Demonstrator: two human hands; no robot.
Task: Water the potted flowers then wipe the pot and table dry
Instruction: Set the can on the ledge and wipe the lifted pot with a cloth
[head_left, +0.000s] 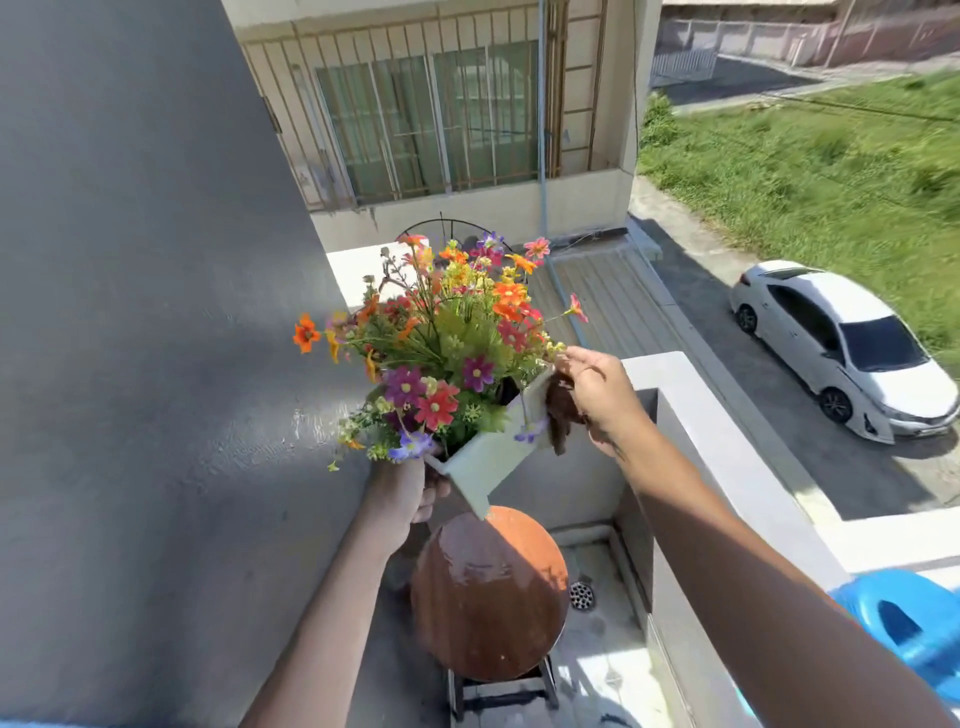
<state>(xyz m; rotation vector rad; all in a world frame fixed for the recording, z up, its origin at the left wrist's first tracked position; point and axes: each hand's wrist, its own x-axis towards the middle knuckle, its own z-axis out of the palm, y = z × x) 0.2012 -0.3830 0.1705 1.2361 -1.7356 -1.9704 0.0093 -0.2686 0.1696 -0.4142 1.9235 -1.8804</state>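
Observation:
A pale square pot (485, 460) full of bright flowers (441, 343) is lifted and tilted in the air above a small round brown table (488, 592). My left hand (410, 493) grips the pot from below at its left corner. My right hand (597, 395) presses a dark brown cloth (563, 413) against the pot's right side near the rim. The tabletop shines wet in places.
A grey wall fills the left. A white balcony parapet (727, 447) runs along the right, with a blue plastic watering can (909, 623) on it. A floor drain (582, 595) sits beside the table. Below are a street and a white car (841, 348).

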